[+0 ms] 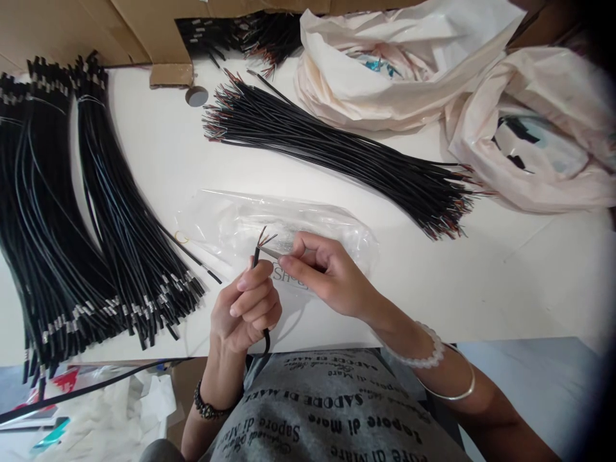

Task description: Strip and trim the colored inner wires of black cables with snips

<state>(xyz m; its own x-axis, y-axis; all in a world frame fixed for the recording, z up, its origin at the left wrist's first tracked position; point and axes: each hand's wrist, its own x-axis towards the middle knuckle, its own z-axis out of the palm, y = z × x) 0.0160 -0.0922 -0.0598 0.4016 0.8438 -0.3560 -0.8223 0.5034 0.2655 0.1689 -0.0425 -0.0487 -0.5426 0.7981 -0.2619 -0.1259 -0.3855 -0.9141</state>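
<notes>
My left hand (pixel 250 305) is closed around a black cable (pixel 256 258), held upright with its tail curving out below my fist. At the cable's top end, several thin coloured wires (pixel 265 239) fan out of the black jacket. Between the thumb and fingers of my right hand (pixel 327 269) is a slim pointed metal tool (pixel 273 254), which looks like tweezers. Its tip reaches the spot where the wires leave the jacket; whether it touches them I cannot tell. Under both hands lies a clear plastic bag (pixel 332 224) with printed lettering.
A loose bundle of black cables (pixel 337 147) with bare wire ends lies beyond my hands. On the left are tied cable bundles (pixel 115 192) with metal-banded ends. Pale plastic bags (pixel 385 96) stand at the back right, near a cardboard box (pixel 144 32). The white table (pixel 505 276) has a round hole.
</notes>
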